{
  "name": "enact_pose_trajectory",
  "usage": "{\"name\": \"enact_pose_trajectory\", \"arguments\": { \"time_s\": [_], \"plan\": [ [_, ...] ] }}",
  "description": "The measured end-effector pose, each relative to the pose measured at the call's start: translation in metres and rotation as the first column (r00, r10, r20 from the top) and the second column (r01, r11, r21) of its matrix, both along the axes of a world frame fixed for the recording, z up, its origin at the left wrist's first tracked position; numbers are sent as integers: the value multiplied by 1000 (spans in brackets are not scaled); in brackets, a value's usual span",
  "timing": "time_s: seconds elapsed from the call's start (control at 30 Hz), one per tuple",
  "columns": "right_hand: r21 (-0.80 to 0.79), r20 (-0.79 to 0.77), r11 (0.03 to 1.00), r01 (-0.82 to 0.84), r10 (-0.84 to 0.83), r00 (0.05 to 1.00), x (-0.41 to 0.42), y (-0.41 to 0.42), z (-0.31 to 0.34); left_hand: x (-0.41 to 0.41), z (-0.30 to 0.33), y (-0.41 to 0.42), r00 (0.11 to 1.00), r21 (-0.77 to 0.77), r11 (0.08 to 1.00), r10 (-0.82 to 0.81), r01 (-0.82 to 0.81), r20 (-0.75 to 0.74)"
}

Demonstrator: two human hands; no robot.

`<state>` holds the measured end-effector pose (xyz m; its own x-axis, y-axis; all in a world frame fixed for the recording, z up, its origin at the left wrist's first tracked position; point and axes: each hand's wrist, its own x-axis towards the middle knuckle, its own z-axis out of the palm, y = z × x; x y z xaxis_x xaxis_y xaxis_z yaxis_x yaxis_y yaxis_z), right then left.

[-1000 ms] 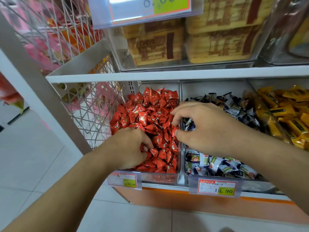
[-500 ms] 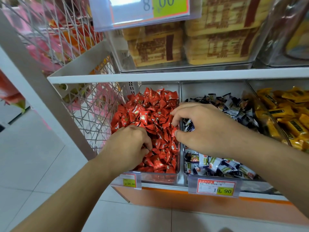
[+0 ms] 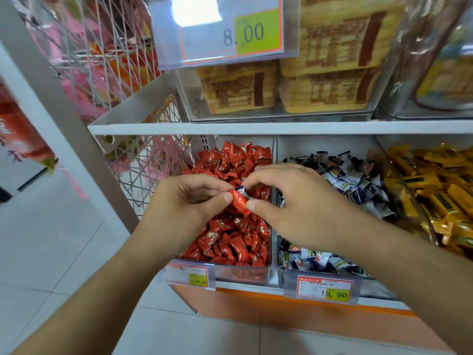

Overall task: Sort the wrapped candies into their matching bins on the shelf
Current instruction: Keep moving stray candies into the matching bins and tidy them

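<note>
Pinching candy over the red bin [image 3: 266, 274], the two hands meet. The left hand [image 3: 186, 208] pinches a red candy [image 3: 239, 201] with thumb and fingers. The right hand [image 3: 294, 208] pinches a small dark-and-white candy [image 3: 241, 192], just above the red one. The dark candy bin [image 3: 368, 283] sits just right of the red bin.

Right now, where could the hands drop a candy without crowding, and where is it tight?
Open room: the back of the middle bin, bare wall behind the dark-and-white candies. Crowded: the red bin is heaped full, with the left hand and right hand meeting over it on a red candy. The yellow candies are piled high too.
</note>
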<state>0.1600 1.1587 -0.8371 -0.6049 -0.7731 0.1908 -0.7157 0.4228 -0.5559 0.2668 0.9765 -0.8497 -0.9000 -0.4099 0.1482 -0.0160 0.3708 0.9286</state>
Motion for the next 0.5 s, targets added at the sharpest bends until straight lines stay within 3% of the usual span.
{"name": "enact_pose_trajectory", "arguments": {
  "time_s": [0.2, 0.4, 0.5],
  "plan": [
    [-136, 182, 990, 49, -24, 983, 0, 0, -3, 0, 0, 11, 999, 125, 992, 1, 5, -51],
    [-209, 242, 977, 49, 3, 970, 1, 4, -1, -4, 2, 19, 998, 133, 991, -7, 15, -66],
    [-199, 195, 975, 99, -60, 979, -6, 7, 2, -4, 5, 15, 997, 90, 996, 22, -15, -70]
  ]
}}
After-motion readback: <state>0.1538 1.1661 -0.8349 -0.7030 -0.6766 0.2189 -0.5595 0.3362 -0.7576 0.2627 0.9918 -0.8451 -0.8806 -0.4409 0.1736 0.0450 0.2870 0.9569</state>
